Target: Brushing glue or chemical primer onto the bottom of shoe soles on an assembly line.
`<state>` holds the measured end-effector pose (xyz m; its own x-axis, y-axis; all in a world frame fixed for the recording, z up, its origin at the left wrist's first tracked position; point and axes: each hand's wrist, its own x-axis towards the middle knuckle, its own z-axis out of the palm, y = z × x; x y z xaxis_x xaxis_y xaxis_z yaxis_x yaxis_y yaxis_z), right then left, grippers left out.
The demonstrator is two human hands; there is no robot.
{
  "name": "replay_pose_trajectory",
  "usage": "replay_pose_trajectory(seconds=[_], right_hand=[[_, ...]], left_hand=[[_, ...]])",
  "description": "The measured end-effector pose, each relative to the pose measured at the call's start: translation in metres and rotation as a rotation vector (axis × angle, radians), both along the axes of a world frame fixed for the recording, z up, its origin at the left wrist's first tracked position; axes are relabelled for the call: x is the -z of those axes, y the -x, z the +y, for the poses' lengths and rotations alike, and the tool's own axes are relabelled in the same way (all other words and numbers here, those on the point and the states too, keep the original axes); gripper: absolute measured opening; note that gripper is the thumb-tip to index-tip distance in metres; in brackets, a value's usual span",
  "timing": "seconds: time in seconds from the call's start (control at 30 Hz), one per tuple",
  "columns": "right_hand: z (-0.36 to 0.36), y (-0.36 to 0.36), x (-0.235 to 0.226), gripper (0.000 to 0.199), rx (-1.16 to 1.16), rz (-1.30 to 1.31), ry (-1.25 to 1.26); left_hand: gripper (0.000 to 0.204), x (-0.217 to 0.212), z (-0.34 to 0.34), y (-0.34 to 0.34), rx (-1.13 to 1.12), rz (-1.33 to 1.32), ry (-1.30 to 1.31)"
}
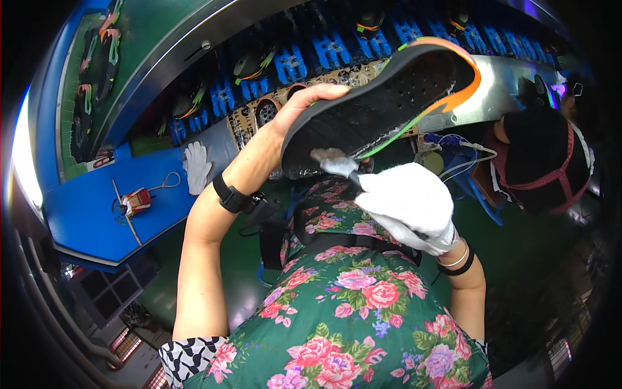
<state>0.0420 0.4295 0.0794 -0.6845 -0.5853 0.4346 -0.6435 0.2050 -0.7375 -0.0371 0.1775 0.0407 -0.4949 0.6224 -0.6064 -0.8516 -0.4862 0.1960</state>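
Above floral garment (363,288): left hand (297,108) is gripping black sole (389,97); gloved right hand (411,204), closed on brush (340,166), is seemingly coating it; next stroke is calling for steady hold.

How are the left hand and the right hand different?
The left hand is bare, but the right hand wears a white glove. The left hand grips a black sole; the right hand holds a brush to it. Both have a black band at the wrist.
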Motion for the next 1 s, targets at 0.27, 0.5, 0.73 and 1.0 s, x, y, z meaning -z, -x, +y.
replay_pose_trajectory(seconds=[0.27, 0.5, 0.73, 1.0], right_hand=[[-0.003, 0.002, -0.004, 0.041, -0.161, 0.033, 0.011], [-0.010, 0.004, -0.006, 0.032, -0.172, 0.100, -0.044], [-0.015, -0.005, -0.010, 0.032, -0.201, 0.130, -0.145], [-0.021, -0.005, -0.014, 0.031, -0.196, 0.166, -0.120]], left_hand=[[0.031, -0.009, -0.014, -0.001, 0.064, 0.097, 0.023], [0.027, -0.014, -0.021, -0.002, 0.073, 0.075, 0.007], [0.028, -0.013, -0.029, -0.005, 0.062, 0.129, 0.072], [0.032, -0.015, -0.041, -0.012, 0.082, 0.129, 0.073]])
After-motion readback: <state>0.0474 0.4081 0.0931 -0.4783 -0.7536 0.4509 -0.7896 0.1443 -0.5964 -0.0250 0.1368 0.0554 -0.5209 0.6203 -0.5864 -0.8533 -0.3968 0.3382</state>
